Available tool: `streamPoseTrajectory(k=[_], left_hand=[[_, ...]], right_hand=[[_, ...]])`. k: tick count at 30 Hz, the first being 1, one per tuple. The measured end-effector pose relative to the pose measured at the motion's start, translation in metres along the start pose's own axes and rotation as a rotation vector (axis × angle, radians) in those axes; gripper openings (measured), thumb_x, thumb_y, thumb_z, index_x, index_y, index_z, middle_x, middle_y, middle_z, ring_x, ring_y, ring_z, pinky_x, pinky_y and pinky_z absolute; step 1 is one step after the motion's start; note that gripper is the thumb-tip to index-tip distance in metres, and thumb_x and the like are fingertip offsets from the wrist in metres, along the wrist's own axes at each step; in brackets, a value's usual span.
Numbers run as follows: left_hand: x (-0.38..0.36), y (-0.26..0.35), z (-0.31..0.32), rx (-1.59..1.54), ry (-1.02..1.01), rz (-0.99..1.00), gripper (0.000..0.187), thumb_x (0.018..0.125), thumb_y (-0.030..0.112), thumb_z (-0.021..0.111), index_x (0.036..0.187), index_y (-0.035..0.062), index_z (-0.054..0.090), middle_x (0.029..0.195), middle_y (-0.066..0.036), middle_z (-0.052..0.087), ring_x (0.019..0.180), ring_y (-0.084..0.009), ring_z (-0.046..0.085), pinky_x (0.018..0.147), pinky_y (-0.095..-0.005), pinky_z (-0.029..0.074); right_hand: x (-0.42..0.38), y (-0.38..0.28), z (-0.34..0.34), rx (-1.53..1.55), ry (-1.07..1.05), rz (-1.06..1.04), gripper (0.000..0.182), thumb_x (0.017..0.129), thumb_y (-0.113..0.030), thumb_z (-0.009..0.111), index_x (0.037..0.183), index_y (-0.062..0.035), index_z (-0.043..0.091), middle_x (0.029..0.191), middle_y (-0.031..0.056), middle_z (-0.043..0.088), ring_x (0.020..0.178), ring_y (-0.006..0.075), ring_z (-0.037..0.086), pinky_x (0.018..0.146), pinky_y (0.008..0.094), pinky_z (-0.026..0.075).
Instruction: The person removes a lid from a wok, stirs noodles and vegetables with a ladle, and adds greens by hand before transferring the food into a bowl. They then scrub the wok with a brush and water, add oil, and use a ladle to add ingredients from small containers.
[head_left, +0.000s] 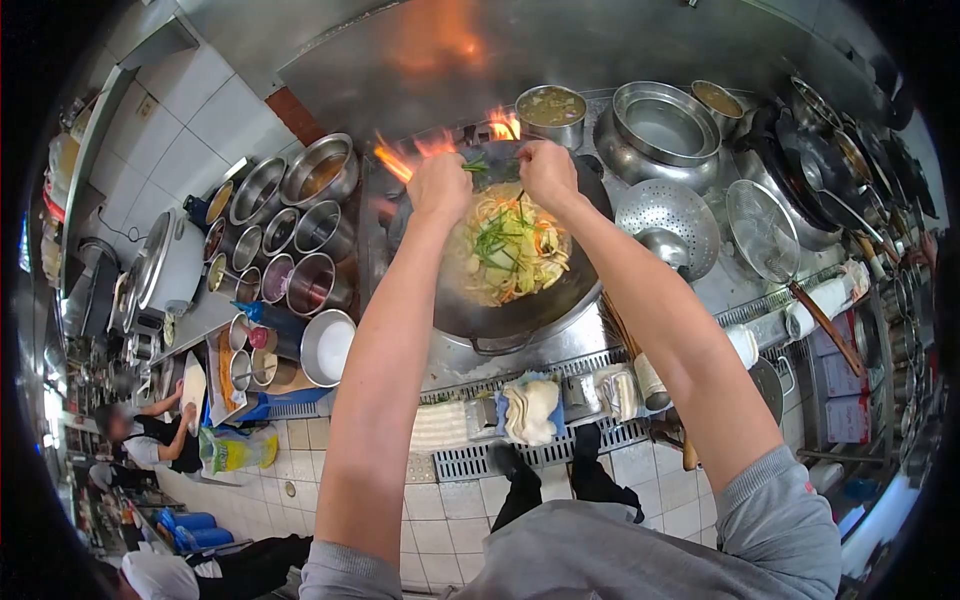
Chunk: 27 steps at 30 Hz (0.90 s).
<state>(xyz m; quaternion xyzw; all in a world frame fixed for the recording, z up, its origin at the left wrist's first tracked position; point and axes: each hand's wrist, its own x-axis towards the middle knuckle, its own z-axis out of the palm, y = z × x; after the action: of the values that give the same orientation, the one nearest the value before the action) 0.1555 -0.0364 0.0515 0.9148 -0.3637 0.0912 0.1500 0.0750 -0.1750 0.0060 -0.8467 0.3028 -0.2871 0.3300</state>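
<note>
A large dark wok holds shredded vegetables with green strips on top, and some steam rises from it. Over the wok's far left part, my left hand is closed round a small bunch of green stalks, whose ends stick out to the right. My right hand is beside it, above the far side of the wok, with its fingers curled together. A thin dark strand shows at its fingertips, too small to name. Neither hand touches the vegetables in the wok.
Flames rise behind the wok. Metal bowls and a white bowl stand left. A soup pot, a perforated ladle and a wire strainer are right. Folded cloths line the front edge. Co-workers are at lower left.
</note>
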Motion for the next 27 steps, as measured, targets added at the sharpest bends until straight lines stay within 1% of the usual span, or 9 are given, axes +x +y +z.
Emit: streamPoseTrajectory(k=[2,6,9,11,16,20,23,25,27], left_hand=[[0.004,0.002,0.0,0.022,0.019,0.012,0.021,0.082,0.026,0.055,0.088,0.0092,0.067,0.091,-0.019,0.064,0.089,-0.0355,0.061,0.078,-0.0449,0.047],[0.006,0.007,-0.003,0.109,-0.064,-0.001,0.025,0.083,0.028,0.054,0.089,0.0057,0.066,0.09,-0.02,0.064,0.089,-0.0365,0.061,0.077,-0.0452,0.048],[0.006,0.006,-0.009,0.159,-0.114,0.017,0.029,0.085,0.03,0.053,0.089,0.0032,0.065,0.091,-0.02,0.064,0.09,-0.0369,0.061,0.076,-0.0455,0.048],[0.006,0.004,-0.013,0.181,-0.132,0.038,0.031,0.086,0.03,0.052,0.089,0.0021,0.065,0.092,-0.02,0.064,0.09,-0.0371,0.061,0.076,-0.0456,0.048],[-0.003,0.002,-0.027,0.358,-0.352,0.023,0.038,0.09,0.036,0.047,0.095,0.0027,0.065,0.097,-0.018,0.065,0.094,-0.0344,0.061,0.077,-0.043,0.048],[-0.01,-0.008,-0.029,0.445,-0.466,0.018,0.042,0.091,0.038,0.045,0.096,0.0027,0.066,0.099,-0.016,0.065,0.095,-0.0334,0.061,0.077,-0.0419,0.048],[-0.016,-0.012,-0.034,0.463,-0.54,0.019,0.042,0.09,0.04,0.049,0.097,0.0027,0.066,0.103,-0.016,0.064,0.096,-0.033,0.061,0.078,-0.0415,0.048],[-0.02,-0.012,-0.037,0.441,-0.456,-0.041,0.027,0.074,0.018,0.06,0.097,0.0071,0.068,0.104,-0.012,0.065,0.098,-0.0265,0.062,0.078,-0.0374,0.05],[-0.026,-0.007,-0.047,0.462,-0.476,-0.033,0.027,0.073,0.019,0.063,0.097,0.0071,0.068,0.103,-0.012,0.065,0.097,-0.0268,0.063,0.078,-0.0374,0.05]], right_hand=[[0.002,-0.005,-0.005,0.039,-0.017,-0.001,0.02,0.075,-0.011,0.057,0.09,-0.0087,0.069,0.09,0.019,0.065,0.088,0.0348,0.062,0.077,0.0436,0.049],[0.007,-0.008,-0.009,0.052,0.025,-0.062,0.02,0.076,-0.012,0.056,0.091,-0.0097,0.069,0.089,0.0182,0.065,0.087,0.0354,0.062,0.077,0.0432,0.049],[0.008,-0.015,-0.017,0.082,0.064,-0.146,0.019,0.078,-0.012,0.057,0.09,-0.0043,0.068,0.085,0.0169,0.066,0.082,0.0332,0.063,0.074,0.039,0.049],[0.006,-0.022,-0.024,0.224,0.043,-0.134,0.017,0.077,-0.012,0.057,0.088,-0.0092,0.07,0.086,0.0181,0.065,0.084,0.035,0.062,0.076,0.0412,0.049],[0.005,-0.027,-0.024,0.202,0.063,-0.179,0.016,0.077,-0.012,0.058,0.087,-0.0082,0.07,0.086,0.0174,0.066,0.083,0.0349,0.063,0.076,0.0412,0.049],[0.001,-0.031,-0.023,0.165,0.004,-0.2,0.016,0.077,-0.013,0.059,0.088,-0.0084,0.069,0.087,0.017,0.066,0.084,0.0342,0.063,0.076,0.042,0.049],[-0.007,-0.04,-0.026,0.162,-0.037,-0.195,0.016,0.077,-0.014,0.059,0.089,-0.0086,0.069,0.087,0.017,0.066,0.084,0.0341,0.062,0.076,0.0422,0.049],[-0.01,-0.042,-0.025,0.152,-0.061,-0.189,0.016,0.078,-0.015,0.06,0.088,-0.0087,0.069,0.087,0.017,0.066,0.084,0.0341,0.062,0.076,0.0423,0.049],[-0.01,-0.044,-0.022,0.1,-0.078,-0.195,0.016,0.078,-0.016,0.059,0.088,-0.0084,0.069,0.087,0.0166,0.066,0.084,0.034,0.063,0.076,0.0416,0.049]])
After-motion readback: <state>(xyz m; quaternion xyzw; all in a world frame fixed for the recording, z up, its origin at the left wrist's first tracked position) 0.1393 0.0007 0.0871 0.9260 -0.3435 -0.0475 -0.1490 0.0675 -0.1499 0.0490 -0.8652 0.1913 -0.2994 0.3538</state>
